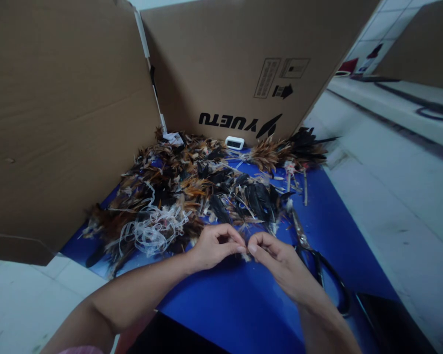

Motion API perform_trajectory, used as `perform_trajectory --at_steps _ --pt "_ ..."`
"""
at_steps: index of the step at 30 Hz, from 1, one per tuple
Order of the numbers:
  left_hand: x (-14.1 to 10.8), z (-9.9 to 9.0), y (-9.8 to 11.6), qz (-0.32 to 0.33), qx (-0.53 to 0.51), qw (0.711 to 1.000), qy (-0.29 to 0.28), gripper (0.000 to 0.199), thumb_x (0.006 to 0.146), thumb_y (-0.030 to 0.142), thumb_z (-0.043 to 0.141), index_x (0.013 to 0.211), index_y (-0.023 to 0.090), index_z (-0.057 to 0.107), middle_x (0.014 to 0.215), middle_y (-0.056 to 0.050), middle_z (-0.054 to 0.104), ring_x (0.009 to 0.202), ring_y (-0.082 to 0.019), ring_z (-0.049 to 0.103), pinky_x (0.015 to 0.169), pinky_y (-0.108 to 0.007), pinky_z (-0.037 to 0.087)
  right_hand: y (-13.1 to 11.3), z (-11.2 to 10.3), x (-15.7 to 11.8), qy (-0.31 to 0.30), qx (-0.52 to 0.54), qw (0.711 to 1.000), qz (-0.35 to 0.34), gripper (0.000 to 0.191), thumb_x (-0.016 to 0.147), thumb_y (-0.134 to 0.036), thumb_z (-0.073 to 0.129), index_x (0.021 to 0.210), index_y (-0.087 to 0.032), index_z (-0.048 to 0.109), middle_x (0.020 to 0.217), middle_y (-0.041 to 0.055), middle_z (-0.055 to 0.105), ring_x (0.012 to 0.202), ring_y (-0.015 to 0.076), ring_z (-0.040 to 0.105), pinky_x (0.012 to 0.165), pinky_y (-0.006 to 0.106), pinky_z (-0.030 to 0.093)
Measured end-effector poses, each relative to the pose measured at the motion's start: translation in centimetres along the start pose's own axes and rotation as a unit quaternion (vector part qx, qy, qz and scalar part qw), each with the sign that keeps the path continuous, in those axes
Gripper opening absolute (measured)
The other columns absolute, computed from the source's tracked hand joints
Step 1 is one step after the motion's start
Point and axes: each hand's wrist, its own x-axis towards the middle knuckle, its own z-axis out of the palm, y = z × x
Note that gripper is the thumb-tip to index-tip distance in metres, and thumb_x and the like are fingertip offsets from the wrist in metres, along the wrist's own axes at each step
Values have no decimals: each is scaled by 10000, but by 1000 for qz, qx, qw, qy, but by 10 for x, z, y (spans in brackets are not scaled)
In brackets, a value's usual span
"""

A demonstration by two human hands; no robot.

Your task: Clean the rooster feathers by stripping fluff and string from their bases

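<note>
Both hands meet over the front of the blue table (239, 305). My left hand (219, 246) is closed in a pinch, thumb against fingertips. Close beside it, my right hand (275, 258) pinches too, its fingertips almost touching the left ones. A small pale wisp shows between and below the fingertips; what each hand holds is too small to name. Just beyond the hands lies a spread of brown and black feathers (195, 189). A tangle of clear plastic strips (153, 231) rests on the feathers at the left. Black-handled scissors (330, 275) lie right of my right hand.
Cardboard panels, one at the left (66, 108) and one behind (225, 64), wall the table. A small white digital device (234, 143) stands at the back panel's foot. Bundled feathers (295, 150) lie at the back right. A dark flat object (391, 322) sits at the front right.
</note>
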Motion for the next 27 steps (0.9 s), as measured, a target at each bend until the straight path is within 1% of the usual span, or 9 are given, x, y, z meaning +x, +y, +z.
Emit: perform_trajectory --at_steps 5,12,19,27 --pt "-1 0 3 7 15 1000 -5 237 688 350 714 732 124 660 686 -49 666 630 -133 593 637 -250 457 7 -2 0 -2 13 1000 8 248 819 -411 512 685 -203 521 616 -23 441 593 128 400 535 250 320" --pt "-1 1 4 15 -10 1000 -10 209 701 318 709 734 119 656 719 -68 677 655 -145 611 650 -260 466 10 -3 1 -2 6 1000 5 255 844 -403 489 691 -201 512 634 -25 427 614 129 388 560 260 304" --pt "-1 1 4 19 0 1000 -6 213 707 319 704 734 114 653 721 -78 678 665 -150 613 651 -263 467 11 -4 0 0 15 1000 1 251 853 -396 489 692 -204 504 640 -31 413 626 130 385 578 260 302" --pt "-2 3 6 30 -21 999 5 195 694 294 714 703 115 637 741 -86 689 668 -150 623 643 -260 474 13 -5 0 4 6 1000 -12 254 855 -386 489 689 -195 510 648 -19 434 640 136 397 588 269 312"
